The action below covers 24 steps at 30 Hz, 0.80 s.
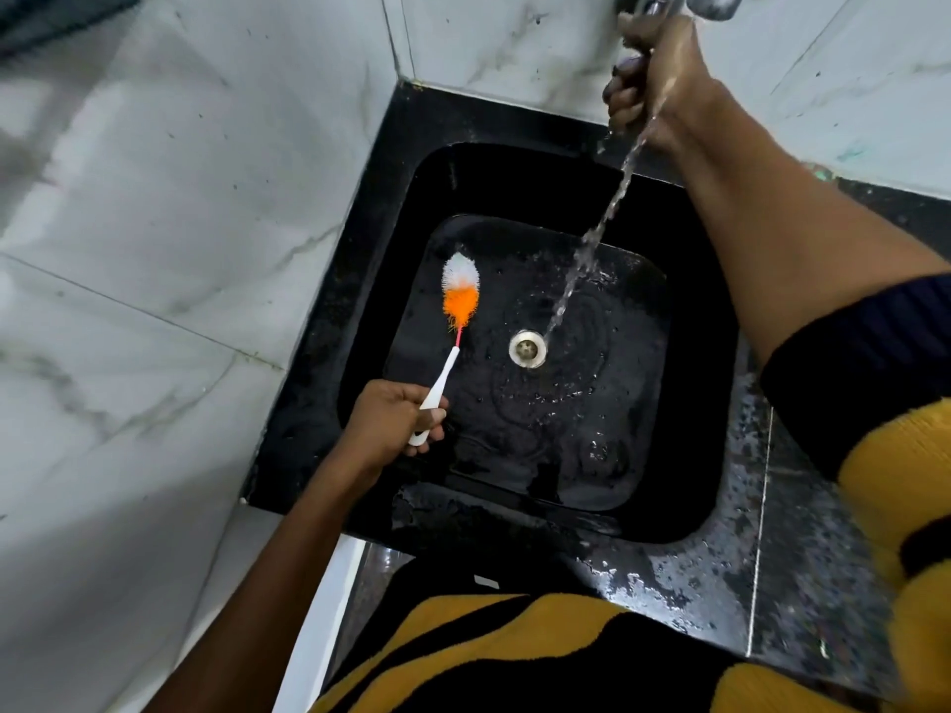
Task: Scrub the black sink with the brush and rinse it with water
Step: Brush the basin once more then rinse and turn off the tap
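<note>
Left hand (pixel 399 419) holds the white handle of the brush (pixel 453 321), with fingers and thumb curled round it. From this hand the brush points up and away, and its orange and white bristles sit over the wet floor of the sink (pixel 689 403). I cannot tell if the bristles touch the floor. Just to the right of the brush is the drain (pixel 527 348). Right hand (pixel 653 90) is far up and to the right, fingers curled tight round the tap (pixel 669 2). Water (pixel 592 244) runs down from this hand in a thin stream and lands beside the drain. Both hands are well apart, with the sink between them.
</note>
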### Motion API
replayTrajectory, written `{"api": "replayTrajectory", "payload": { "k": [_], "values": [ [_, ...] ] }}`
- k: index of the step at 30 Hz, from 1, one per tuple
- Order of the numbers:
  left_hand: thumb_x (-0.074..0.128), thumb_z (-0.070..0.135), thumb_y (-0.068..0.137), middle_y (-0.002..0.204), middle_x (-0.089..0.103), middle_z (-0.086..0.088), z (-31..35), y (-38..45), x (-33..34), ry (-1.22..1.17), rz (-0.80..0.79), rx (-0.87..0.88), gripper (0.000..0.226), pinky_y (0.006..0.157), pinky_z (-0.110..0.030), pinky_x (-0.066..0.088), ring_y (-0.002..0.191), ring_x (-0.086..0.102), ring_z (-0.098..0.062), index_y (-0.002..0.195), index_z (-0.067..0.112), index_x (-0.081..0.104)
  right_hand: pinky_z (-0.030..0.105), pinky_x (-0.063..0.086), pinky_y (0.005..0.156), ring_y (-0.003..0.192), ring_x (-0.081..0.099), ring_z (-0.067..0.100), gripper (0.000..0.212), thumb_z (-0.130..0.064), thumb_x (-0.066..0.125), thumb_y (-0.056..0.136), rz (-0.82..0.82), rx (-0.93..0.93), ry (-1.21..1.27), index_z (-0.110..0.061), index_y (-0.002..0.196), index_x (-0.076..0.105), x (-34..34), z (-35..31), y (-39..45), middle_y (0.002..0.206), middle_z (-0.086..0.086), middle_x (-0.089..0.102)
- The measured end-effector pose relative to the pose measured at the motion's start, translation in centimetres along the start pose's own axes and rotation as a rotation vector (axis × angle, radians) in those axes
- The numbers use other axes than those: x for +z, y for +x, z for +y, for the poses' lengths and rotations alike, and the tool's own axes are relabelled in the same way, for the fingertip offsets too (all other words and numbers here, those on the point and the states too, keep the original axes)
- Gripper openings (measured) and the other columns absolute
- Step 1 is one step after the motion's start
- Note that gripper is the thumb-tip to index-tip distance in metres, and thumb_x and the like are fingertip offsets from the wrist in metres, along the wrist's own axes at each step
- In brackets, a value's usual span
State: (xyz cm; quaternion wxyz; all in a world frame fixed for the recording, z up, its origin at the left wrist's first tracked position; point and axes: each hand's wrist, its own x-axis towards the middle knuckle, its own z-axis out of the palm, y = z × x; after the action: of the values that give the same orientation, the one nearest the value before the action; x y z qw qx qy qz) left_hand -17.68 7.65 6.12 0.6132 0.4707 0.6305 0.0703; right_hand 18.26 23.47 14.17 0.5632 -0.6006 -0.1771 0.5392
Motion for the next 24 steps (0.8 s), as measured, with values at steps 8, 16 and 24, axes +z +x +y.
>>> {"api": "replayTrajectory", "payload": {
  "k": [8, 16, 24],
  "values": [
    [0.066, 0.0, 0.088, 0.059, 0.065, -0.009, -0.3, -0.4, -0.1, -0.013, 0.008, -0.001, 0.009, 0.04, -0.02, 0.038, 0.042, 0.052, -0.014, 0.093, 0.001, 0.073, 0.021, 0.024, 0.04, 0.046, 0.03, 0.012, 0.047, -0.041, 0.034, 0.097, -0.103, 0.114, 0.258, -0.017, 0.057, 0.037, -0.7, 0.5, -1.0, 0.059, 0.003, 0.039],
    [0.066, 0.0, 0.088, 0.061, 0.065, -0.012, -0.9, -0.9, -0.3, -0.044, 0.018, -0.008, 0.009, 0.042, -0.022, 0.039, 0.045, 0.053, -0.016, 0.093, 0.002, 0.073, 0.015, 0.038, 0.042, 0.04, 0.048, 0.012, 0.049, -0.025, 0.018, 0.102, 0.149, 0.319, 0.169, -0.019, 0.066, 0.051, -2.9, 10.2, -3.4, 0.055, 0.002, 0.048],
    [0.066, 0.0, 0.088, 0.062, 0.066, -0.013, -1.4, -1.3, -0.4, -0.023, 0.015, 0.005, 0.009, 0.042, -0.022, 0.04, 0.043, 0.054, -0.013, 0.093, 0.002, 0.074, 0.033, 0.061, 0.063, 0.07, 0.071, 0.028, 0.026, 0.004, 0.041, 0.099, 0.21, 0.455, -0.426, 0.005, 0.081, 0.061, -5.1, 20.2, -8.4, 0.082, 0.023, 0.067]
  ]
}}
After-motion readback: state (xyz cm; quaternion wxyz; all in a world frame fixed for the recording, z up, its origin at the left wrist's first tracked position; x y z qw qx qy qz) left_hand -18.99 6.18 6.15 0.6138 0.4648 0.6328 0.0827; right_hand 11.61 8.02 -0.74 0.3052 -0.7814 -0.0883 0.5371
